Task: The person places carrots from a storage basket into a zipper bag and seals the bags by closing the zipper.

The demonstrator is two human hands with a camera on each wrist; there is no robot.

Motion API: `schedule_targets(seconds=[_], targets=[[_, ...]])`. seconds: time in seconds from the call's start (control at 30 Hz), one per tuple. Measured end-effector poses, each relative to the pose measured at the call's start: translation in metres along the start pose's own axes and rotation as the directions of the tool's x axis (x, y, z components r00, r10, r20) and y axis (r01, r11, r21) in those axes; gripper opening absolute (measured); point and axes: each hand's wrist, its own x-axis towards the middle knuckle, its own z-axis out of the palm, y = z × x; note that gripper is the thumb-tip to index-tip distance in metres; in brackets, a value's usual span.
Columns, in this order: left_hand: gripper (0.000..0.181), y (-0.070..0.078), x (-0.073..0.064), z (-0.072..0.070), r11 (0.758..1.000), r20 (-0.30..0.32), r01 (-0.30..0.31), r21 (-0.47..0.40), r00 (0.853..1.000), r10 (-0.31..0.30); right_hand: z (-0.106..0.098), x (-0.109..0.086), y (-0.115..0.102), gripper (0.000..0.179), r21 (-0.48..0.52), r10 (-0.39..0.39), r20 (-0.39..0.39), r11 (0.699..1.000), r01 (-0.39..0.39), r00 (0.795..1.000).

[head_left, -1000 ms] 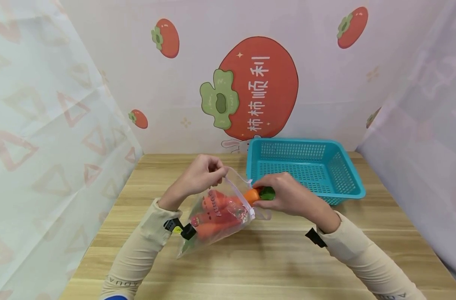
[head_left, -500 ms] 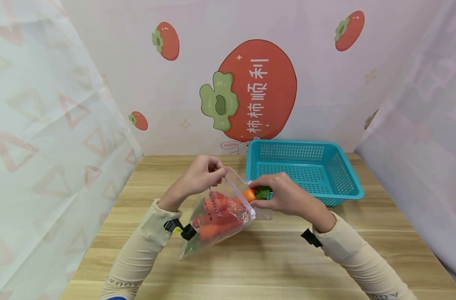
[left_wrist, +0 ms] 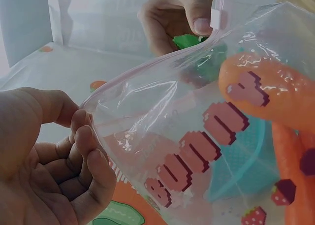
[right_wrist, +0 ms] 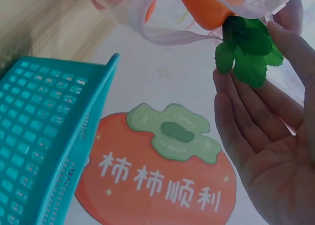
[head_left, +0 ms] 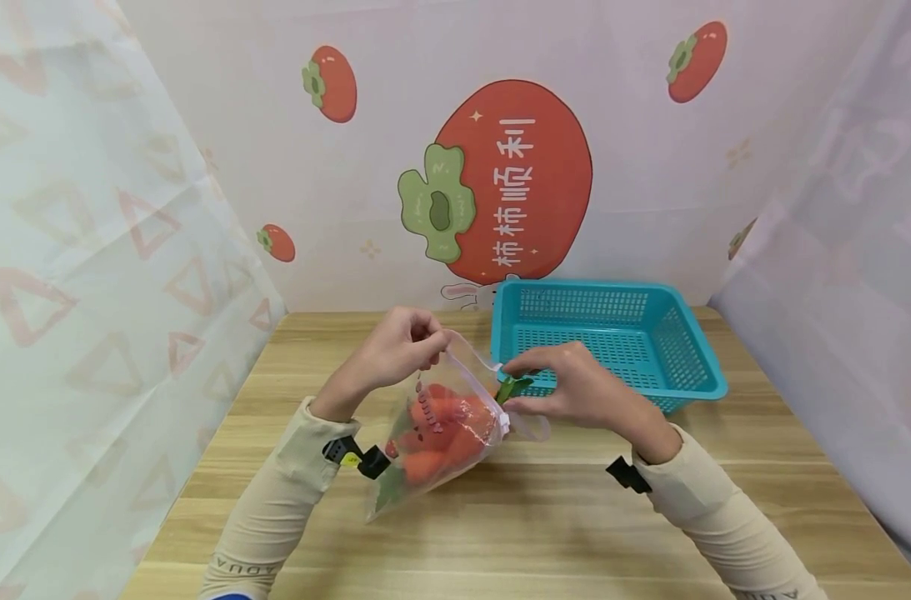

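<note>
In the head view my left hand (head_left: 402, 348) pinches the upper edge of a clear slider zip bag (left_wrist: 142, 102) printed "BUNNY". Orange carrots (head_left: 428, 467) with green tops lie inside, tilted toward the bag's lower left. At the mouth, one carrot (right_wrist: 206, 8) is mostly inside, its leafy top (right_wrist: 246, 52) sticking out past the zip strip. My right hand (head_left: 575, 387) is at that leafy top, fingers fairly straight and thumb apart, with the leaves between them. The white slider (left_wrist: 215, 19) sits at the near end of the mouth.
A turquoise perforated basket (head_left: 695, 350) stands at the back right, just beyond my right hand. The wooden table (head_left: 545, 533) runs up to a persimmon-printed backdrop (head_left: 515, 183). White patterned cloth walls (head_left: 87, 250) flank both sides.
The last carrot has slid leftward into the bag, so only its leaves show at the mouth. My right hand has loosened around it. My left hand keeps hold of the bag's edge.
</note>
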Motion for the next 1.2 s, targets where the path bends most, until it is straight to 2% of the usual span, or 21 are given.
schedule_targets(seconds=[0.37,0.53,0.7,0.8,0.93,1.2], targets=[[0.023,0.002,-0.001,-0.001,1.0,-0.007,-0.009,0.009,1.0,0.009,-0.018,-0.009,0.008,0.035,-0.023,0.045,-0.07,0.999,-0.047,0.997],[0.023,0.004,-0.001,-0.001,1.0,-0.006,-0.016,0.008,1.0,0.016,-0.021,-0.004,0.018,0.031,-0.019,0.044,-0.091,0.999,-0.046,0.995],[0.023,0.008,-0.001,0.0,1.0,0.002,-0.024,-0.004,1.0,0.025,-0.02,0.004,0.026,0.028,0.024,0.025,-0.07,0.999,-0.023,0.997],[0.023,0.01,-0.002,0.001,0.999,0.006,-0.031,-0.011,1.0,0.031,-0.018,0.007,0.028,0.031,0.054,-0.022,-0.049,0.998,0.025,0.999],[0.023,0.012,-0.002,0.003,0.999,0.013,-0.026,-0.025,1.0,0.026,-0.012,0.011,0.029,0.036,0.069,-0.136,-0.029,0.988,0.138,0.99],[0.024,0.012,-0.001,0.007,0.999,0.023,-0.017,-0.03,1.0,0.018,-0.002,0.02,0.029,0.032,0.076,-0.346,-0.054,0.934,0.35,0.937]])
